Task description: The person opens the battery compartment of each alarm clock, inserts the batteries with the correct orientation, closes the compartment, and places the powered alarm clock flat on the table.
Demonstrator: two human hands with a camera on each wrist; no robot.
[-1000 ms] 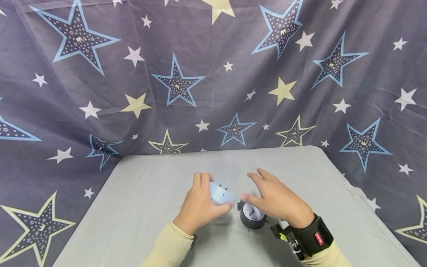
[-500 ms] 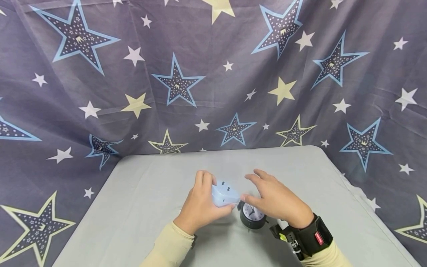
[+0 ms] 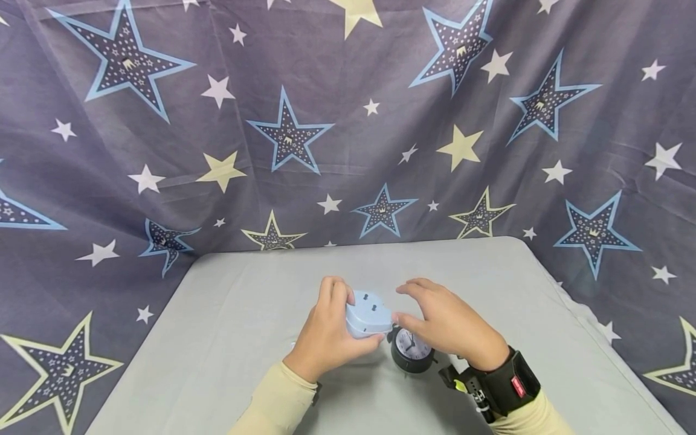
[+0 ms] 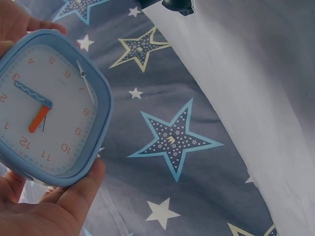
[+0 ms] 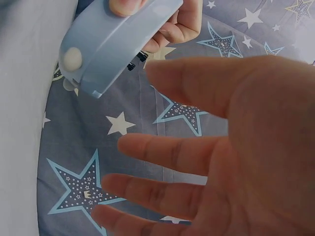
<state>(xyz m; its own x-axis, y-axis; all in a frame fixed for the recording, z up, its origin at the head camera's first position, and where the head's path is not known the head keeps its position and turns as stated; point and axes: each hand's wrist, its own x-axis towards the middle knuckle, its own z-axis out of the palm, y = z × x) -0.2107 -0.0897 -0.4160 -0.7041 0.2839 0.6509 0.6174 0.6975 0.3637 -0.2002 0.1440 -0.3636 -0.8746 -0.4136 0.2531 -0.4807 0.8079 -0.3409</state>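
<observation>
My left hand (image 3: 326,332) grips a light blue alarm clock (image 3: 365,320) by its sides above the table, thumb at the near edge. The left wrist view shows its rounded-square dial (image 4: 54,123) with orange numerals, an orange hour hand and a blue minute hand. Two small black knobs (image 5: 137,60) stick out of its back in the right wrist view. My right hand (image 3: 454,323) hovers to the right of it, fingers spread and nothing held, with the thumb tip close to the clock's right end. A black twin-bell-style round alarm clock (image 3: 411,357) stands beneath the right hand, partly covered by it.
The grey cloth-covered table (image 3: 261,284) lies under both hands. A star-patterned curtain (image 3: 304,199) hangs behind it and along both sides. On my right wrist sits a black strap with a camera mount (image 3: 505,386). A small pale bit (image 3: 294,344) shows beside the left hand.
The blue clock has turned in my left hand, so more of its back and both knobs now show from above. My right hand has shifted very slightly left; the black clock has stayed put.
</observation>
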